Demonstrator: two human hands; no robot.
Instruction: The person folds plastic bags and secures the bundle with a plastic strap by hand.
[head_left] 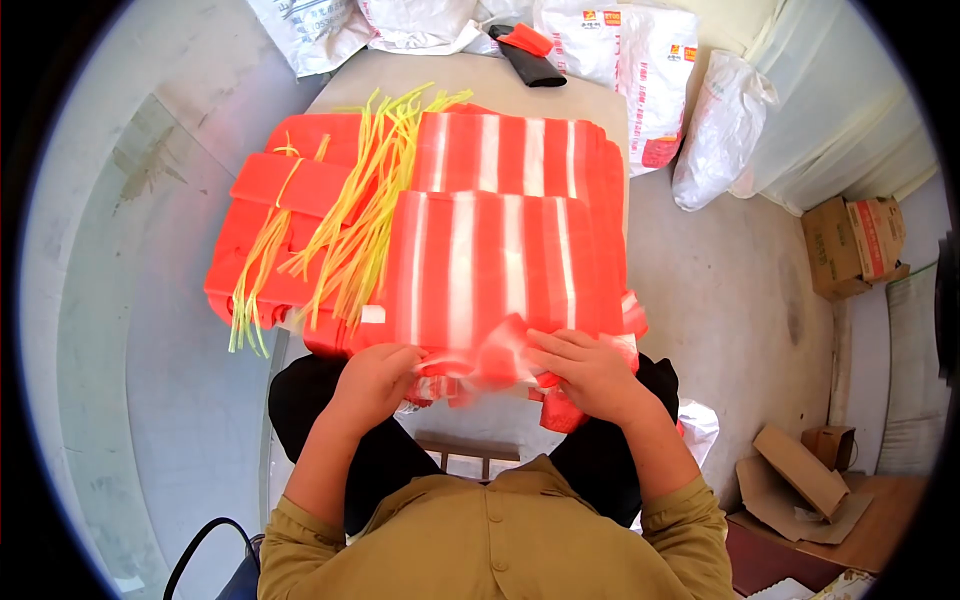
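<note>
A red-and-white striped plastic sheet (485,260), perhaps a bag, lies on top of a stack of the same striped material (510,150). Its near edge is bunched and partly blurred between my hands. My left hand (380,385) is closed on the left end of this edge. At the right end, the fingers of my right hand (585,375) reach over the crumpled edge and grip it, the thumb hidden. Long yellow strips (365,220) lie in a loose bunch left of the sheets. A smaller bunch of yellow strips (265,250) rests on a folded red bundle (315,185).
The pile covers most of a table (420,72) in front of my knees. White printed sacks (655,70) stand behind it, near a black-and-red item (530,55). Cardboard boxes (845,245) sit by the right wall, with an opened carton (800,490) at the lower right.
</note>
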